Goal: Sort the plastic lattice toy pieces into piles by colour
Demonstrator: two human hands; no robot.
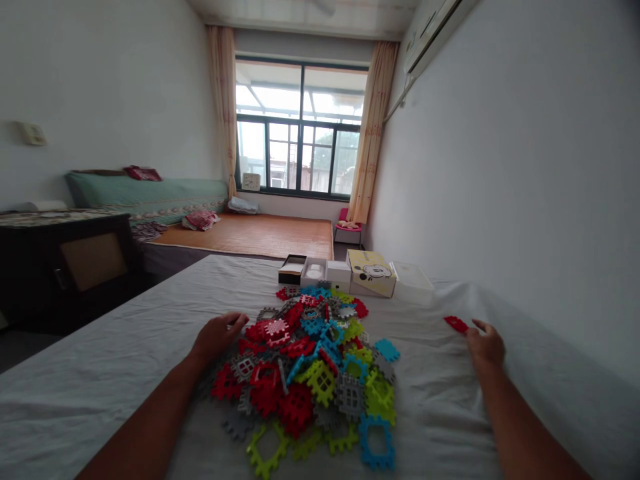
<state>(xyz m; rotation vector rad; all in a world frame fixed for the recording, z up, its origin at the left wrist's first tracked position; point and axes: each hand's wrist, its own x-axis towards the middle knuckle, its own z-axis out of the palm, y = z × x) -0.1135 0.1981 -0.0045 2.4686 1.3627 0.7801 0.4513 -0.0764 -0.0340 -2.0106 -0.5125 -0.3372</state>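
A heap of flat plastic interlocking tiles (pixel 320 380) in red, blue, lime green and grey lies on the pale cloth in front of me. Many have toothed edges, and some have window-like cutouts. My right hand (pixel 486 343), off to the right of the heap, pinches a red interlocking tile (pixel 456 325) by one end. At the heap's left edge is my left hand (pixel 220 337), its fingers curled with thumb and forefinger close together. Whether anything sits between those fingers is too small to make out.
Behind the heap stand an open black box (pixel 293 269), white boxes (pixel 339 272), a yellow cartoon-print box (pixel 371 273) and a translucent white container (pixel 413 283). A wall runs along the right. Beyond the cloth-covered table (pixel 165 307) are a bed (pixel 260 233) and a dark cabinet (pixel 65 260).
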